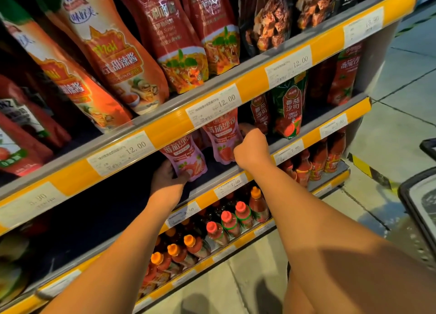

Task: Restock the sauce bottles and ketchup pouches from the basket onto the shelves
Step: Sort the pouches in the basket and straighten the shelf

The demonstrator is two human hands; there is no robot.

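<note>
Am seeing both hands reaching onto middle shelf (292,141), under its yellow price rail. Left hand (168,177) gripping bottom of pink ketchup pouch (185,157), pouch standing tilted at shelf front. Right hand (251,148) clenching around edge of second pink pouch (223,140), just right of first. Green ketchup pouch (289,109) standing further right on same shelf. Sauce bottles (230,221) sitting on shelf below. Basket (415,209) edge showing on floor, well right of shelf.

The scene is seen from one head-worn wide-angle camera, tilted forward and down. The shelves (212,96) are viewed from close range, slanting across the frame, with floor (389,129) visible at right.
</note>
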